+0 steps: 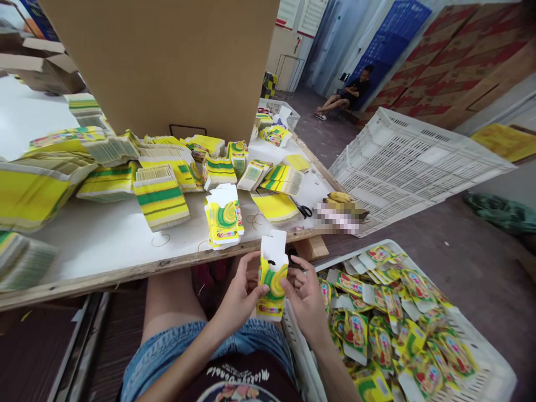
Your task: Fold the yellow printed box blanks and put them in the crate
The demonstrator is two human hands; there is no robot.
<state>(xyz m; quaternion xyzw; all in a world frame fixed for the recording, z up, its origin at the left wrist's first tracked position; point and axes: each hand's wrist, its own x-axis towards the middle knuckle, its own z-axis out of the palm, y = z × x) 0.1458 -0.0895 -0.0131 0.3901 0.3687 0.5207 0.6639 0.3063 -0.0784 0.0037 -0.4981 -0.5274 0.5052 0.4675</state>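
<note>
Head view: left hand [240, 287] and right hand [307, 290] hold a yellow box [272, 279] above the lap.
The fingers of each are closed lightly on its side edges, thumbs on the printed front, the white flap standing up. Just right, a crate [498, 360] holds many packs [379, 338]. Ahead, the worktop [125, 240] carries a stack [224, 218] near its edge, scissors [307, 211], then bundles [161, 198] before tall cardboard [167, 67]. Farther off sits a person [355, 89].
</note>
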